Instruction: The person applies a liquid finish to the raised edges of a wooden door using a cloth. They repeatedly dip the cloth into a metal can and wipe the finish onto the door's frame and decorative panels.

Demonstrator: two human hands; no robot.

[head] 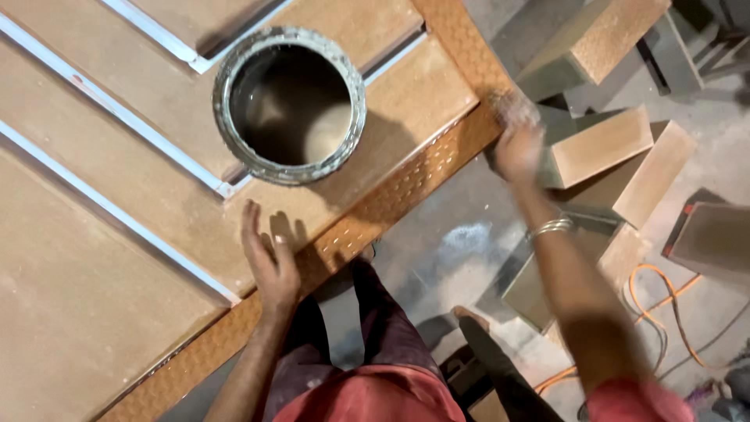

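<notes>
Door panel [94, 258] is running off frame at the left, top and bottom, so its full shape is not showing. Right hand [516, 137] is smeared by motion blur; whether its fingers are spread or curled, can't tell, and whether it is gripping anything, can't tell either. It is sitting at the panel's right corner, on or just over the embossed border strip [391, 199]. A bangle [551, 227] is showing on that wrist. The floor pieces, a scatter of tan blocks [601, 144] and an orange cable [664, 301], are lying partly behind the right arm.

Left hand [269, 258] is lying flat and open, fingers stretched out together, palm down on the panel near the border strip, holding nothing.

The panel itself is looking tan-brown and dusty, with pale metal trim lines [117, 211] crossing it diagonally and a dimpled orange-brown edge. A round metal bucket [290, 105] with a crusted rim is standing on the panel just beyond the left hand's fingertips, not touching them; its inside is dark, contents unclear.
</notes>
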